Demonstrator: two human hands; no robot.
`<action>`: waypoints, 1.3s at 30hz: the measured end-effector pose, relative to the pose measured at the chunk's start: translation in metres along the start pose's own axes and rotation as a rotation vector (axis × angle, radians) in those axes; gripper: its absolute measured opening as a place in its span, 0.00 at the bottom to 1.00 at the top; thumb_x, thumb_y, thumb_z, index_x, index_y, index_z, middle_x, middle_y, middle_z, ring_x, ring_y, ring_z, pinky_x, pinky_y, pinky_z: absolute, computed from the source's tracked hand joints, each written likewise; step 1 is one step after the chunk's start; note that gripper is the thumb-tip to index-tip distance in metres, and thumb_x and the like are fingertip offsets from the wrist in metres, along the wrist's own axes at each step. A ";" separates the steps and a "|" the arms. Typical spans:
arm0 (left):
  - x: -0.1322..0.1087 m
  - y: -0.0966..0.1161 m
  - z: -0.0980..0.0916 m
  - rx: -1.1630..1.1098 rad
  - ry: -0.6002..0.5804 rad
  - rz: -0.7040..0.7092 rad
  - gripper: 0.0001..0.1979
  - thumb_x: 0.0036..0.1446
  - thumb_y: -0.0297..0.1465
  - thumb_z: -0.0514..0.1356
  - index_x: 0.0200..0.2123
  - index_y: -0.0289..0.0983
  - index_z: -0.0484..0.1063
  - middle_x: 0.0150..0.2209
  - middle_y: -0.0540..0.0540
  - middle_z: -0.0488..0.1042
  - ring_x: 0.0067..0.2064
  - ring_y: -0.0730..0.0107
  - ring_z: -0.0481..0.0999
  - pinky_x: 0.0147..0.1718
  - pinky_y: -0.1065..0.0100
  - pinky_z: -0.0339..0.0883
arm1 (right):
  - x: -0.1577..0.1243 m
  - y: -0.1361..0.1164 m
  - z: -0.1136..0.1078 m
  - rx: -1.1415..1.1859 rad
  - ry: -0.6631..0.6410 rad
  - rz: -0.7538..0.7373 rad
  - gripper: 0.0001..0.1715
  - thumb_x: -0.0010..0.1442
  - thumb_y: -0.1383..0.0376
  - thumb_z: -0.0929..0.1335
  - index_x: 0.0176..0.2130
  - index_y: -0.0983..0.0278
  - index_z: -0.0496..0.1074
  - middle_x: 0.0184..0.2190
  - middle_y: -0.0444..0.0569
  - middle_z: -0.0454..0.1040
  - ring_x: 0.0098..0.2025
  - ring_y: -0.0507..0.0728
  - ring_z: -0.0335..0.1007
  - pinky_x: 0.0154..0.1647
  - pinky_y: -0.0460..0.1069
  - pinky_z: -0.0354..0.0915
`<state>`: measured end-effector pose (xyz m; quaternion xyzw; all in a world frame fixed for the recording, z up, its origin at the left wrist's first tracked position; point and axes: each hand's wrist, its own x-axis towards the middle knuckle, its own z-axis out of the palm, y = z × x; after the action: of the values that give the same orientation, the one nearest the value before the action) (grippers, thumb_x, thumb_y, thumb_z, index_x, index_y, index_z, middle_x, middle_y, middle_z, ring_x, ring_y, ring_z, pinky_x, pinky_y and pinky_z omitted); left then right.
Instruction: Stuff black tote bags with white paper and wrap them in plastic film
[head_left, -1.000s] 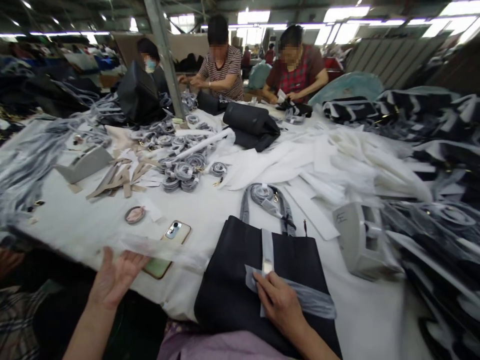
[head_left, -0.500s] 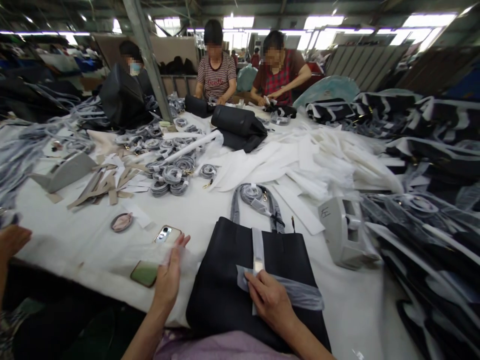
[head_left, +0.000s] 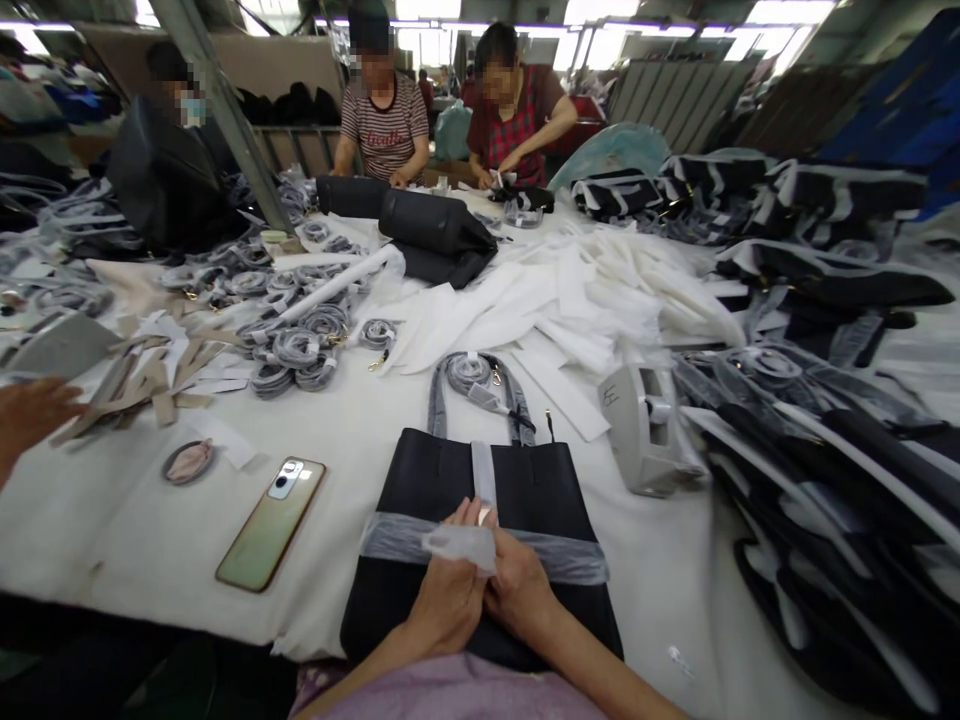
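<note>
A black handbag (head_left: 420,480) lies flat in front of me, its handles wrapped in translucent film and pointing away. A translucent wrapping strip (head_left: 566,558) crosses the bag from side to side. A pale vertical band (head_left: 484,470) runs down from its top edge. My left hand (head_left: 442,605) is closed on a bunched end of the wrapping strip at the bag's middle. Right beside it, my right hand (head_left: 525,590) is closed, its fingers pressed on the strip. The two hands touch, and my fingertips are partly hidden.
A phone (head_left: 271,522) and a round dish (head_left: 187,462) lie to the left. A grey tape dispenser (head_left: 649,430) stands to the right, near piled black bags (head_left: 795,520). White sheets (head_left: 525,300) and coiled straps (head_left: 300,350) lie beyond. At left is another person's hand (head_left: 34,415); co-workers stand opposite.
My left hand has swung right from over the phone to the bag's middle, bringing the strip's loose end across. My right hand stays at the middle. The view has shifted right.
</note>
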<state>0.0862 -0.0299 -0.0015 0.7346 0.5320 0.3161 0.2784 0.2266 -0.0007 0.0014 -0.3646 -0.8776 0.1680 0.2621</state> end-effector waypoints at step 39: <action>0.005 0.028 0.009 0.601 0.011 0.059 0.38 0.52 0.41 0.65 0.64 0.41 0.57 0.67 0.28 0.47 0.63 0.37 0.55 0.54 0.43 0.54 | -0.017 -0.037 -0.038 0.440 0.523 0.972 0.20 0.56 0.49 0.67 0.30 0.62 0.77 0.30 0.49 0.79 0.34 0.60 0.75 0.41 0.54 0.70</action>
<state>0.1111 -0.0335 0.0149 0.7976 0.5814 0.1566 0.0363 0.2387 -0.0342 0.0445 -0.6909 -0.4609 0.3515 0.4320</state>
